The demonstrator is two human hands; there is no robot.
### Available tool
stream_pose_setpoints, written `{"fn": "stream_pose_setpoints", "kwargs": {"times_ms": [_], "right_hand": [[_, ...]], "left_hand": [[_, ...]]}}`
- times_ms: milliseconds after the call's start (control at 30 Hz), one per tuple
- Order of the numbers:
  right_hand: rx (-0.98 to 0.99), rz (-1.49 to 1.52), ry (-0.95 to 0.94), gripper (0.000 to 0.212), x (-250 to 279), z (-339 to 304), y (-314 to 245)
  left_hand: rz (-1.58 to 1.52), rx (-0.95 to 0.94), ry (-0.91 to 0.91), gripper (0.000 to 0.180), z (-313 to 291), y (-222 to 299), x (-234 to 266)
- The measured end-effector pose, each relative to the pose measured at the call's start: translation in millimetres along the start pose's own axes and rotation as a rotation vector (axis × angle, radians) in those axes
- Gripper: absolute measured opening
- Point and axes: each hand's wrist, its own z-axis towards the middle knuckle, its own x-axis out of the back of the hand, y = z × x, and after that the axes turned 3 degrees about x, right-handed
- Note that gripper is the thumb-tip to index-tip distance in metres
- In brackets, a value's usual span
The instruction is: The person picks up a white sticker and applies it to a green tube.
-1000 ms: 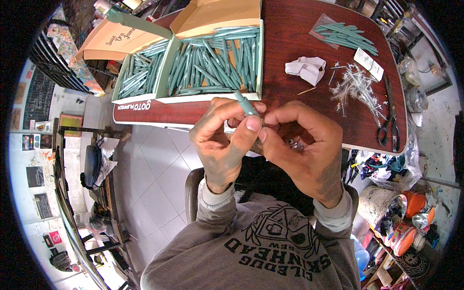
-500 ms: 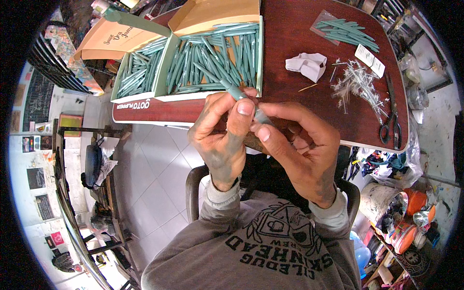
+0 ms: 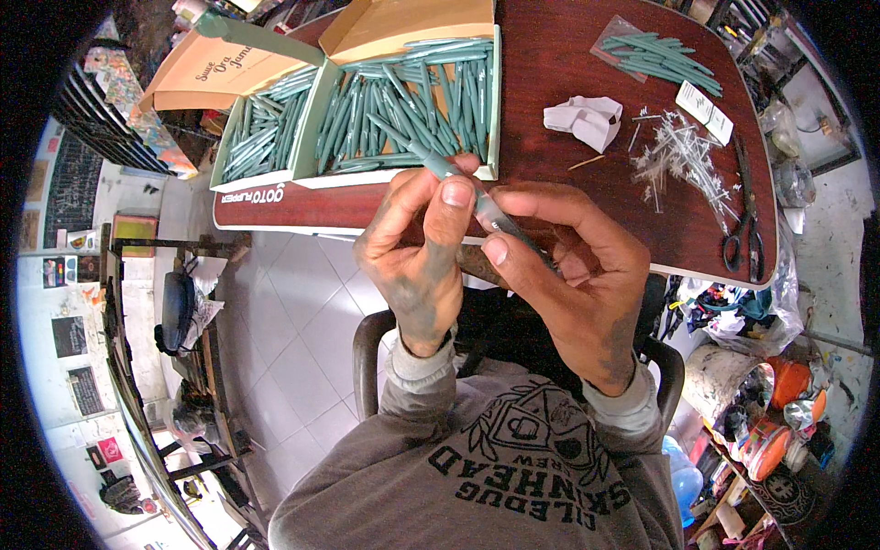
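A dark teal pen (image 3: 486, 209) runs slantwise between my two hands, its slim tapered end reaching toward the box of pens. My left hand (image 3: 417, 243) pinches its upper part between thumb and fingers. Lower down, my right hand (image 3: 568, 266) has its thumb and index finger closed on the pen, whose lower end passes behind the fingers. Just beyond my hands, many similar teal pens (image 3: 403, 105) fill an open pale-green box (image 3: 367, 174). Another compartment to the left holds more pens (image 3: 269, 137).
On the dark red table (image 3: 550, 55) lie a crumpled white cloth (image 3: 584, 122), a small stick (image 3: 586, 161), a heap of thin clear plastic pieces (image 3: 683, 160), a white card (image 3: 704, 112), black scissors (image 3: 744, 238) and loose teal pens (image 3: 662, 59). A chair arm (image 3: 371, 362) stands beside me.
My right thumb and fingers have shifted slightly down and right, exposing more of the pen's middle and a small light mark on it. My left hand stays nearly in place.
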Motion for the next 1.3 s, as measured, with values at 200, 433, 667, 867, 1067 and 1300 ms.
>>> {"fn": "stream_pose_setpoints", "kwargs": {"times_ms": [200, 433, 667, 867, 1067, 1300], "right_hand": [[0.018, -0.094, 0.032, 0.019, 1.8, 0.8, 2.4], [-0.134, -0.035, 0.03, 0.016, -0.6, 0.4, 0.1], [-0.113, -0.087, 0.013, 0.015, -1.9, 1.9, -1.5], [-0.121, -0.118, -0.019, 0.015, -1.8, 2.6, -2.1], [-0.133, -0.067, -0.011, 0.011, -5.6, 2.9, -4.5], [-0.243, -0.07, -0.01, 0.008, -3.9, 5.3, -10.6]], "left_hand": [[-0.014, -0.079, -0.006, 0.02, 2.2, -3.1, 0.4], [-0.028, -0.113, -0.005, 0.021, 2.7, -2.7, -0.9], [-0.001, -0.115, -0.018, 0.02, 7.3, 3.0, -0.7], [-0.084, -0.132, -0.027, 0.02, 13.9, 2.0, 0.0], [-0.023, -0.187, -0.048, 0.02, 17.0, 1.9, 4.5], [0.049, -0.178, -0.039, 0.021, 24.0, 6.3, 3.0]]}}
